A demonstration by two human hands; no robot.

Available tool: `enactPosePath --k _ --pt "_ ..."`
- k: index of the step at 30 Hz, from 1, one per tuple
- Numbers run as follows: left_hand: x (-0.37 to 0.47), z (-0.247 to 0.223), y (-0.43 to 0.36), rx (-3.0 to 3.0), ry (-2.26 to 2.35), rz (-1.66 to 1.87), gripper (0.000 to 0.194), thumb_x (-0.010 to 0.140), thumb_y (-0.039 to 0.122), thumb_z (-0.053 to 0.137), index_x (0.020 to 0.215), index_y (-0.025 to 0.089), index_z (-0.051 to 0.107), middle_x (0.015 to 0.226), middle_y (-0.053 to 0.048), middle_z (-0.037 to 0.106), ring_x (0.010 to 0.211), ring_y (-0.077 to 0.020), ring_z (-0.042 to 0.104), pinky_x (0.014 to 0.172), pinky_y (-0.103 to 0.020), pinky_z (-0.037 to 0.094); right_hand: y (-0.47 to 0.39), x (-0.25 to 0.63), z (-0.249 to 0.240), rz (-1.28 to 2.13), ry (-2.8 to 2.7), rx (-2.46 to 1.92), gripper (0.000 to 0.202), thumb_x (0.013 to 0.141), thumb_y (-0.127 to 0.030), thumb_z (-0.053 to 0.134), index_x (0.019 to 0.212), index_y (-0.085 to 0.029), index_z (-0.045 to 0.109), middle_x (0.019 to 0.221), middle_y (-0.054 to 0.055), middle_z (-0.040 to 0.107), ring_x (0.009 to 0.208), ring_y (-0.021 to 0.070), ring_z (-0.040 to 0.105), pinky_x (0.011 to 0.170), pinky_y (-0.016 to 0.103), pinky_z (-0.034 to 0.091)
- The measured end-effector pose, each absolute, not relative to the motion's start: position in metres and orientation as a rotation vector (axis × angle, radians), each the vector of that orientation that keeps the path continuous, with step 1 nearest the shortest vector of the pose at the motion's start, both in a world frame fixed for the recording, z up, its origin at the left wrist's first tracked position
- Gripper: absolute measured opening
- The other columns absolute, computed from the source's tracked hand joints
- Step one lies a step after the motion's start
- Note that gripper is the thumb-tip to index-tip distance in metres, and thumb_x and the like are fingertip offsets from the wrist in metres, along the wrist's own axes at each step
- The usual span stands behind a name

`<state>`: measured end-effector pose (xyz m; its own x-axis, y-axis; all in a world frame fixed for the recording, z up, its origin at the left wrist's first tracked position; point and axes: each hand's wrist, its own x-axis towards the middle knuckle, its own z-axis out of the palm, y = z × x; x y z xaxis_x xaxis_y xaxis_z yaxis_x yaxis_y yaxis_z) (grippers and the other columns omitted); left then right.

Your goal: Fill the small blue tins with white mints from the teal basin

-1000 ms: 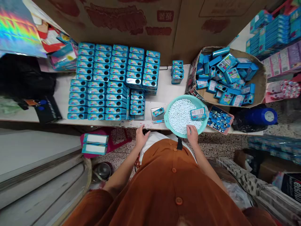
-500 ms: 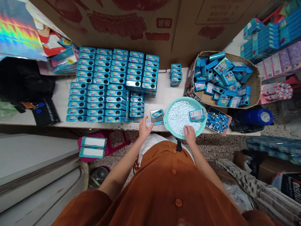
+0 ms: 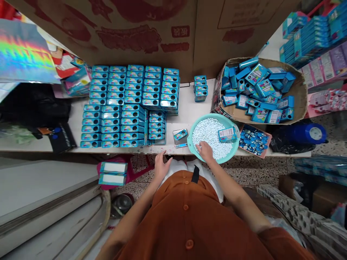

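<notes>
My left hand [image 3: 162,167] is just off the table's front edge, fingers apart and empty. Inside the turquoise basin [image 3: 192,145], my right hand [image 3: 205,150] rests at the near left side with its fingers bent down at the small white pellets [image 3: 207,131]; anything between the fingertips is too small to make out. A blue tin [image 3: 227,134] lies on the pellets at the basin's right. Left of the basin, another small tin [image 3: 180,134] lies on a dark-framed tray, with a thin blue-and-white item [image 3: 181,145] below it.
Rows of blue tins [image 3: 111,121] stand at the left, and a short stack [image 3: 200,88] stands behind the basin. A cardboard box [image 3: 299,95] of loose tins and a pink tray [image 3: 265,150] of round caps are at the right. A large carton [image 3: 179,21] rises behind.
My right hand has moved left within the basin, from its near middle to its near left. My left hand has drawn back from beside the small tray. The view has shifted slightly.
</notes>
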<state>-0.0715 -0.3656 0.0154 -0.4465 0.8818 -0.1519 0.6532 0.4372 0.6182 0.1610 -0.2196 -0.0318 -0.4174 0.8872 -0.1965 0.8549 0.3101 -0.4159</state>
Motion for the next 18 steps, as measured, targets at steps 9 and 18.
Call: enactPosePath --k 9,18 --pt "-0.09 0.025 -0.378 1.291 2.254 0.694 0.034 0.084 0.035 0.054 0.115 0.021 0.054 0.113 -0.011 0.059 0.111 -0.0266 0.051 0.1 -0.045 0.04 -0.215 0.161 -0.026 1.0 -2.208 -1.743 0.042 0.09 -0.05 0.038 0.062 -0.02 0.046 0.063 -0.001 0.049 0.061 0.0132 0.044 0.056 0.025 0.024" --pt "-0.115 0.032 -0.403 1.258 2.269 0.7 0.027 0.085 0.034 0.051 0.109 0.021 0.056 0.109 -0.009 0.061 0.107 -0.0254 0.052 0.099 -0.044 0.04 -0.186 0.158 -0.006 1.725 -0.455 -1.592 0.034 0.087 -0.051 0.041 0.068 -0.022 0.041 0.055 -0.006 0.043 0.04 0.0078 0.032 0.037 0.02 0.023"
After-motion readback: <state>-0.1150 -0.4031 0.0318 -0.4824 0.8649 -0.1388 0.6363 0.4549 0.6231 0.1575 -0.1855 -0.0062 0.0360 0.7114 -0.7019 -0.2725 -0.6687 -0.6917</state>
